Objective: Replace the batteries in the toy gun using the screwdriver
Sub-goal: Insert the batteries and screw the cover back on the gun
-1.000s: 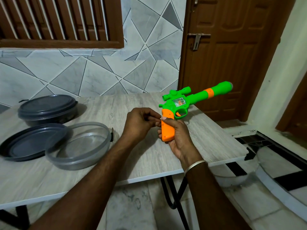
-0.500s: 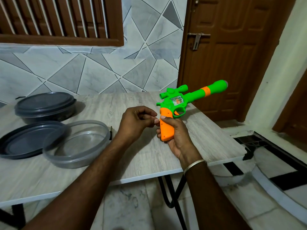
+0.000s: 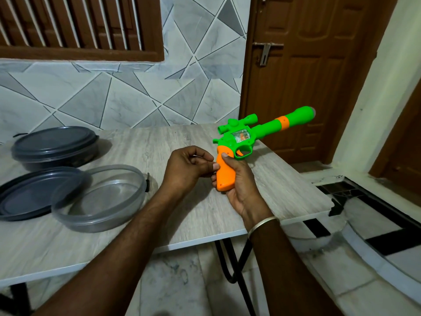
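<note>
The toy gun (image 3: 246, 142) is green with an orange grip and an orange band on its barrel, which points up and to the right over the table's right side. My right hand (image 3: 239, 181) grips the orange grip from below and behind, thumb on its upper part. My left hand (image 3: 189, 167) is just left of the grip with its fingers curled and the thumb and fingertips pinched together against the grip's left edge. Nothing shows between those fingers. A small dark object (image 3: 147, 181), maybe the screwdriver's end, pokes out behind the clear container.
On the grey wood-grain table (image 3: 136, 224), a clear round container (image 3: 100, 199) overlaps a dark lid (image 3: 27, 195) at the left. A closed dark container (image 3: 54, 147) sits behind them. The table's right edge is close to my right wrist. A brown door stands beyond.
Both hands and the gun have stayed in nearly the same pose. My left fingertips have slid slightly lower along the grip's left edge.
</note>
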{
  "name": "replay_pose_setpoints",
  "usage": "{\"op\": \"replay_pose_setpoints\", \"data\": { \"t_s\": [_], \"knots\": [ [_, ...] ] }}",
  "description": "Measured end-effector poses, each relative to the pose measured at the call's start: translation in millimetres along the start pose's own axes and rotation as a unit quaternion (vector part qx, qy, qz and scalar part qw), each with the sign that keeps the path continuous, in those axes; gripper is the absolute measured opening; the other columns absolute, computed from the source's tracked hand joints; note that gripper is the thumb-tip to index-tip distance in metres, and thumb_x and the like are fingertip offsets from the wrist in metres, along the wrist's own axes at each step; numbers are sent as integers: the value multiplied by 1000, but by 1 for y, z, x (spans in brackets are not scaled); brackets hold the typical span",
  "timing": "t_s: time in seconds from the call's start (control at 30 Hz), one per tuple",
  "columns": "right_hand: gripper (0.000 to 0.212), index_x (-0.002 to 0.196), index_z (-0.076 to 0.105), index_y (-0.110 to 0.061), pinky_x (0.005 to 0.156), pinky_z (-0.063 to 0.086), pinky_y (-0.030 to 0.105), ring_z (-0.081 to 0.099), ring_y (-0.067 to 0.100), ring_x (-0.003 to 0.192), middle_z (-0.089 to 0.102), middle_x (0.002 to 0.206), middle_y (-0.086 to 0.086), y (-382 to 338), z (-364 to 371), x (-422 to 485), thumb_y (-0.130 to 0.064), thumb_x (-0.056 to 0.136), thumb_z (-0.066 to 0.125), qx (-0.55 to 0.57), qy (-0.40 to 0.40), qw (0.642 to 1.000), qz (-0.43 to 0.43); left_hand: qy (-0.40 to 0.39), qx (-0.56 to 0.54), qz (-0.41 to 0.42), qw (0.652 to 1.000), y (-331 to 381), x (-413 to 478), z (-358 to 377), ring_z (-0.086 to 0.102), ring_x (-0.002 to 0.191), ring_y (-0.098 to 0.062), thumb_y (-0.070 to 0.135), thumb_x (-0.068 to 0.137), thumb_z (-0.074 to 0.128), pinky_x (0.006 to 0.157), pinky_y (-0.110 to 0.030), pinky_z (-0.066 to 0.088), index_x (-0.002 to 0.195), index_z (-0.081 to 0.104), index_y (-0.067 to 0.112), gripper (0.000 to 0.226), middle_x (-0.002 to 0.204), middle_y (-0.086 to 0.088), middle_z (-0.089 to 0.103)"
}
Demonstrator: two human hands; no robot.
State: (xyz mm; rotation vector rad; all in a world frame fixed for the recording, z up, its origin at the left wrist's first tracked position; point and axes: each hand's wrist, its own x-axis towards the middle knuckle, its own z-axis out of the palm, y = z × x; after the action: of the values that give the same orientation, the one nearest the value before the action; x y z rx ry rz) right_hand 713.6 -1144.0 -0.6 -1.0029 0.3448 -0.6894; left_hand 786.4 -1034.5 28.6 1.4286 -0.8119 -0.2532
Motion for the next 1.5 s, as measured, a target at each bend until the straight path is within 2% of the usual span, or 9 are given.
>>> {"op": "replay_pose_setpoints", "data": {
  "t_s": [0.23,0.4,0.6,0.73,0.87,1.07,1.27,1.43,1.5],
  "knots": [
    [37,125,53,-3,45,45,25,58,22,47,62,71,13,1,0,0,-23,95,59,-21,7,1000,-16,-14,-1,-33,999,4,-1,-3,68,55,-18,-10,76,78,62,-26,61,96,65,-15,24,74,-24,66],
    [42,131,50,-4,45,46,26,57,22,46,62,75,15,1,1,0,-23,95,59,-14,7,1000,-12,-21,-15,-70,997,6,1,-4,67,66,-30,-9,78,77,72,-35,62,97,66,-12,22,85,-33,65],
    [43,131,48,-4,45,46,26,57,23,47,61,78,16,1,1,-2,-23,94,60,-19,15,1000,-17,-14,23,-77,997,8,5,-3,70,61,-26,-6,76,81,72,-37,63,86,68,-3,17,72,-21,69],
    [44,133,47,-3,44,46,25,56,23,46,59,77,15,0,2,-2,-21,95,59,-7,14,1000,-17,-2,34,-105,994,10,9,0,72,68,-29,-2,73,85,74,-39,64,87,70,1,20,80,-24,73],
    [45,135,47,-2,44,45,25,55,21,46,59,74,13,-1,2,-4,-21,96,57,7,8,1000,-2,-4,6,-158,987,10,10,0,70,66,-25,3,68,89,64,-31,60,89,72,3,27,76,-19,72],
    [45,135,48,-1,42,45,24,54,19,45,58,76,14,-4,1,-7,-23,96,55,20,0,1000,10,-31,-25,-195,980,12,8,1,64,59,-20,-1,74,83,56,-23,56,91,72,-1,20,69,-14,69],
    [46,136,47,-2,43,45,24,55,19,47,59,83,15,-6,2,-10,-22,96,56,21,2,1000,10,-38,-26,-206,977,15,9,3,65,54,-17,-4,78,79,56,-21,58,99,71,-5,23,73,-15,68],
    [45,134,48,2,43,45,23,55,19,47,59,78,14,-9,1,-14,-22,97,54,19,-5,1000,16,-16,-4,-185,983,17,5,7,65,49,-13,-6,79,78,51,-20,56,97,72,-6,19,71,-16,68],
    [40,131,50,0,42,46,23,55,18,48,59,78,13,-10,1,-14,-22,97,54,18,-5,1000,15,-9,12,-173,985,18,4,9,66,53,-15,-5,79,78,55,-22,59,96,73,-6,18,73,-17,69]
  ]
}}
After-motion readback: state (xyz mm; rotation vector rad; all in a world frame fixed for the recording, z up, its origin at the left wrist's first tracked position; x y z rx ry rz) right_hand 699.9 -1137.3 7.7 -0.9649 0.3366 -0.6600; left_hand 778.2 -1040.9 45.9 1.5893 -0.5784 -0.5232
